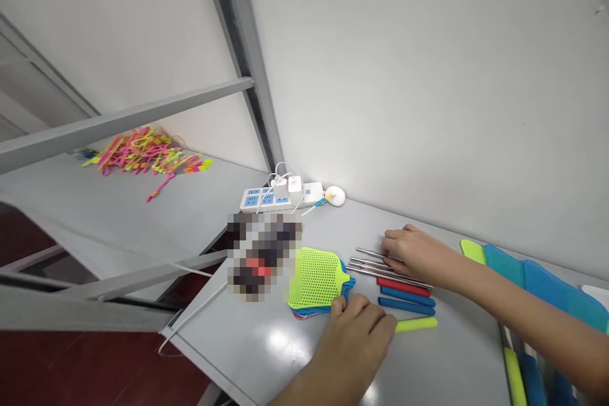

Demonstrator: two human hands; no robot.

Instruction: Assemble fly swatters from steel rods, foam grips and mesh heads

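My left hand (358, 336) rests low over the table with its fingers curled and the fingertips tucked out of sight. It lies against the lower right of a stack of perforated fly swatter heads, yellow-green (320, 276) on top with blue and red below. The left end of a yellow-green handle sleeve (417, 325) is hidden behind it. My right hand (412, 255) pinches a thin metal rod (368, 253) in a bundle of silvery rods. Below the rods lie a red sleeve (404, 286) and blue sleeves (406, 306), side by side.
A white power strip (311, 193) with plugs and a round white device (335, 196) stand by the wall. Assembled fly swatters (547, 279) lie at right. Past a metal frame bar (124, 119), colourful strips (143, 152) are heaped. A blurred-out item (264, 260) lies left of the stack.
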